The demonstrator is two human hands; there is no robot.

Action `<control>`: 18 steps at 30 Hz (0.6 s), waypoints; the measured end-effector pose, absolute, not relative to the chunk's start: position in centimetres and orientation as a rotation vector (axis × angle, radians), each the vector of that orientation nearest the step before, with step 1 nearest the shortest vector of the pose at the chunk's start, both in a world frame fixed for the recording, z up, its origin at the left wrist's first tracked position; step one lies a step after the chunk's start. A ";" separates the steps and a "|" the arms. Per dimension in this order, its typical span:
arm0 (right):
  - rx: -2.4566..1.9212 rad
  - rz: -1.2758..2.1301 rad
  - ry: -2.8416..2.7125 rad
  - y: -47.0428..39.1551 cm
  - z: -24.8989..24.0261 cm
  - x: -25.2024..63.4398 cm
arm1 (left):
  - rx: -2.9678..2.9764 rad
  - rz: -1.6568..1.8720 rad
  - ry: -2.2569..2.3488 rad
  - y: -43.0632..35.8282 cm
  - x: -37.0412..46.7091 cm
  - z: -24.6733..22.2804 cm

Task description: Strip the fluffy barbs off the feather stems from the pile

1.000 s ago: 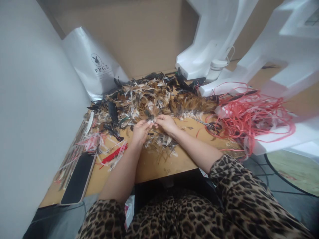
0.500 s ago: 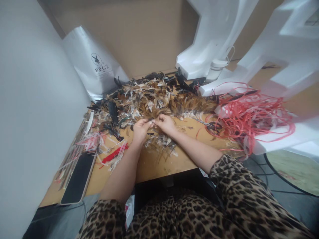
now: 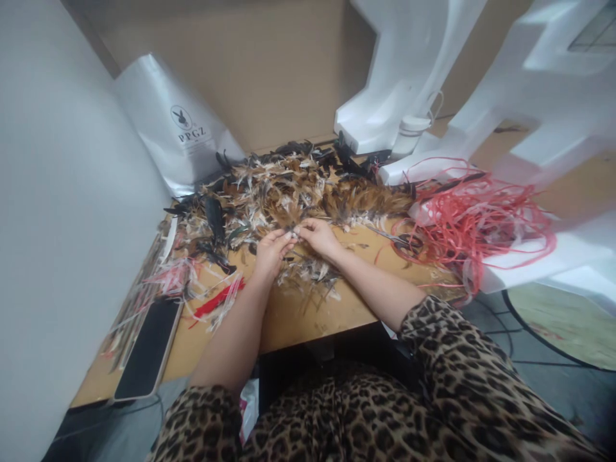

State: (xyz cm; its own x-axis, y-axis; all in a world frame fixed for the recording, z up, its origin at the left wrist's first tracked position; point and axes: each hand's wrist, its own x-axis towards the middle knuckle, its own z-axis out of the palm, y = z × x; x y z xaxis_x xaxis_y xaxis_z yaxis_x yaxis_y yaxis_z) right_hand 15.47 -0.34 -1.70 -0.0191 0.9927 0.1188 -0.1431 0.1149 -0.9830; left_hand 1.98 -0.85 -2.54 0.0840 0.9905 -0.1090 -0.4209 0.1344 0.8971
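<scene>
Over the wooden table [image 3: 337, 314], my left hand [image 3: 273, 252] and my right hand [image 3: 317, 237] meet fingertip to fingertip. Both are closed in a pinch at the quill ends of a small brown feather bunch [image 3: 290, 217]. Behind them spreads a large heap of brown, white and black feathers [image 3: 289, 183]. A smaller pile of loose feathers [image 3: 310, 273] lies just below my hands, nearer the table's front edge. The feather tips blend into the heap, so their outline is unclear.
Scissors [image 3: 389, 236] lie right of my hands, beside tangled red ribbon [image 3: 471, 218]. A phone [image 3: 147, 350], red strip [image 3: 219, 299] and thin sticks [image 3: 137, 295] are at the left. Behind stand a silver bag [image 3: 178, 128], white foam pieces [image 3: 399, 70] and a lidded bottle [image 3: 409, 135].
The view has shifted slightly, so the table's things appear a little further left. Both hands stay together, with the fingers of my left hand slightly more curled.
</scene>
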 end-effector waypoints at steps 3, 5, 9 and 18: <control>-1.098 1.045 -1.205 0.2 -0.5 17.0 | 0.888 1.272 0.953 -0.9 2.0 -2.4; -1.124 1.000 -1.164 0.4 0.7 18.4 | 0.901 1.282 0.974 -0.9 1.9 -2.3; -1.208 0.955 -1.131 -0.4 2.6 22.1 | 0.907 1.288 0.990 -0.8 1.7 -2.4; -1.588 0.692 -1.059 -2.2 -2.0 30.1 | 0.997 1.253 0.973 -0.8 1.6 -3.1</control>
State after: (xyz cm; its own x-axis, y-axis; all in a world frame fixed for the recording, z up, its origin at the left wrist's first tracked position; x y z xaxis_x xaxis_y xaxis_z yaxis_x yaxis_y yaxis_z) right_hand 30.14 -2.19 -2.03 0.4395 0.8944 0.0830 0.2835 -0.0505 -0.9576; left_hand 1.58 -0.79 -3.11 0.0692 0.9970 -0.0334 -0.2792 0.0515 0.9589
